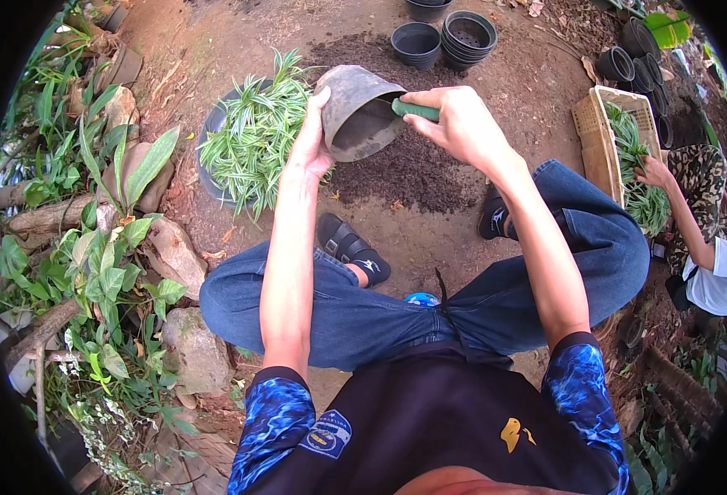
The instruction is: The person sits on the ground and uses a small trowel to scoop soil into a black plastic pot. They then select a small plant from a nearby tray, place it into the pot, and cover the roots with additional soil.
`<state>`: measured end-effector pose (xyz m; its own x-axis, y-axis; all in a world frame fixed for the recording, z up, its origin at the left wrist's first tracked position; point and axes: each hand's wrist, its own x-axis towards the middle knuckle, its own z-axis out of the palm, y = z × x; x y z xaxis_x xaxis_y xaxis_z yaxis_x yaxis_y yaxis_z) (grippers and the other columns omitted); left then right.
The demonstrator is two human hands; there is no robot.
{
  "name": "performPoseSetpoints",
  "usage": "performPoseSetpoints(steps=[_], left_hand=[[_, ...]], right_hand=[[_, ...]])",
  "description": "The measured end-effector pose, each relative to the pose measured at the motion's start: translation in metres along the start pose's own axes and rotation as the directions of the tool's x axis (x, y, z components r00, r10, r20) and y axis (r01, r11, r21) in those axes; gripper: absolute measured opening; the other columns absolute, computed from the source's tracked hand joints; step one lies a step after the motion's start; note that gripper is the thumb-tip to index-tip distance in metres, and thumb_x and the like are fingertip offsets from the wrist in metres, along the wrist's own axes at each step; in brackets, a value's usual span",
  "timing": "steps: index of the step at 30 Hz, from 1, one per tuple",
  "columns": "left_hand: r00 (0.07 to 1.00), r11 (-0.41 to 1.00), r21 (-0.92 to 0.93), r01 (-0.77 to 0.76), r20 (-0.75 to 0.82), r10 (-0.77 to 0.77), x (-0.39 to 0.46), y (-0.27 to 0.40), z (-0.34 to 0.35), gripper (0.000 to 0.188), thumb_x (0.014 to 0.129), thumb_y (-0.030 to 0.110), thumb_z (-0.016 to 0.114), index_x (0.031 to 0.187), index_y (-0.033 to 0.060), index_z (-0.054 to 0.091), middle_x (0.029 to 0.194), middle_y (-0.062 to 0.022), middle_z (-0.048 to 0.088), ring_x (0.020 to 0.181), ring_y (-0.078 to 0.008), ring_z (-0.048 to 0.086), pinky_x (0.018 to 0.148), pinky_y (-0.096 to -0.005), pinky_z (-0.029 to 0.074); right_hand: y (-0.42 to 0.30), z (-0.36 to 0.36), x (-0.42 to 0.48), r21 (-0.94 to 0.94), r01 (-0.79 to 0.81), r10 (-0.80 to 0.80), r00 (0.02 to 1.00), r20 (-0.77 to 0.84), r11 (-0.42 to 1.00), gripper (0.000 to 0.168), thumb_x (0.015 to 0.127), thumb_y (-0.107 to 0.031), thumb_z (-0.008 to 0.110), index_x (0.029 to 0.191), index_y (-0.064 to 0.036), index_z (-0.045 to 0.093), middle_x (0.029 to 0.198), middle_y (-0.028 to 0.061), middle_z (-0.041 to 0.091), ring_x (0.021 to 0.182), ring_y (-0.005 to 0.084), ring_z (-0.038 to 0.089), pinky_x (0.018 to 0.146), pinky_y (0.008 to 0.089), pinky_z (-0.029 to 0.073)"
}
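My left hand (314, 136) grips the side of a worn dark plastic plant pot (352, 93), tilted so that its mouth faces me and to the right. In my right hand (462, 120) is the green handle (418, 110) of a hand tool. The tool's working end reaches past the pot's rim and is hidden, so its kind does not show. Beneath the pot lies a heap of dark loose soil (419, 179). Just left of the pot, green-and-white striped spider plants (255, 133) fill a dark round basin (210, 166).
Stacked black pots (469, 37) stand beyond the soil, beside another black pot stack (416, 46). To the right, a co-worker's hand (653, 172) touches plants in a cream plastic crate (598, 136). Rocks (178, 250) and leafy plants (106, 278) border the left side.
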<state>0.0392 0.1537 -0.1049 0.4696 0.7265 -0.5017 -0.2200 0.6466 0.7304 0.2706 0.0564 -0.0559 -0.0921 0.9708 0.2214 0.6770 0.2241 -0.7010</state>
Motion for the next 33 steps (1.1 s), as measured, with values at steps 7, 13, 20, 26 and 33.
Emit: performPoseSetpoints(steps=[7, 13, 20, 26, 33], left_hand=[[0.998, 0.993, -0.101, 0.058, 0.039, -0.054, 0.000, 0.001, -0.003, 0.076, 0.092, 0.066, 0.054, 0.144, 0.0113, 0.050, 0.141, -0.0150, 0.057, 0.127, -0.0310, 0.058, 0.105, -0.0526, 0.049], [0.976, 0.978, -0.102, -0.183, -0.142, 0.167, 0.013, 0.000, -0.013, 0.082, 0.090, 0.068, 0.057, 0.151, 0.0150, 0.038, 0.152, -0.0127, 0.042, 0.136, -0.0328, 0.046, 0.109, -0.0570, 0.042], [0.735, 0.899, -0.127, -0.418, -0.629, 0.253, 0.013, 0.003, -0.037, 0.102, 0.077, 0.055, 0.082, 0.148, 0.0010, 0.034, 0.142, -0.0125, 0.046, 0.125, -0.0282, 0.049, 0.107, -0.0514, 0.040], [0.728, 0.896, -0.173, -0.409, -0.654, 0.206, 0.020, -0.001, -0.036, 0.103, 0.078, 0.054, 0.082, 0.151, 0.0016, 0.031, 0.148, -0.0139, 0.040, 0.130, -0.0299, 0.046, 0.110, -0.0520, 0.039], [0.902, 0.843, -0.425, -0.330, -0.405, 0.149, 0.029, -0.010, -0.047, 0.101, 0.084, 0.059, 0.072, 0.156, 0.0084, 0.022, 0.154, -0.0204, 0.031, 0.141, -0.0378, 0.038, 0.115, -0.0591, 0.036]], right_hand=[[0.001, -0.001, 0.000, 0.226, -0.284, 0.245, 0.951, 0.188, 0.932, 0.033, 0.092, -0.019, 0.073, 0.121, -0.004, 0.071, 0.085, 0.0097, 0.074, 0.061, 0.0103, 0.066, 0.063, 0.0282, 0.055], [0.018, 0.004, -0.005, 0.469, -0.345, 0.305, 0.938, 0.162, 0.813, 0.034, 0.089, -0.023, 0.077, 0.118, -0.006, 0.073, 0.085, 0.0040, 0.074, 0.059, 0.0072, 0.064, 0.058, 0.0261, 0.054], [0.048, 0.032, -0.009, 0.083, -0.248, 0.262, 0.921, -0.287, 0.965, 0.035, 0.090, -0.027, 0.075, 0.116, -0.004, 0.072, 0.095, 0.0195, 0.074, 0.083, 0.0296, 0.074, 0.075, 0.0387, 0.057], [0.108, 0.115, -0.040, -0.288, -0.223, 0.126, 0.939, -0.321, 0.931, 0.027, 0.095, -0.019, 0.066, 0.114, -0.002, 0.058, 0.086, 0.0191, 0.062, 0.074, 0.0382, 0.067, 0.066, 0.0462, 0.056], [0.095, 0.100, -0.044, -0.239, -0.375, 0.304, 0.909, -0.287, 0.896, 0.029, 0.098, -0.022, 0.061, 0.119, -0.003, 0.053, 0.102, 0.0202, 0.066, 0.089, 0.0393, 0.068, 0.073, 0.0493, 0.055]])
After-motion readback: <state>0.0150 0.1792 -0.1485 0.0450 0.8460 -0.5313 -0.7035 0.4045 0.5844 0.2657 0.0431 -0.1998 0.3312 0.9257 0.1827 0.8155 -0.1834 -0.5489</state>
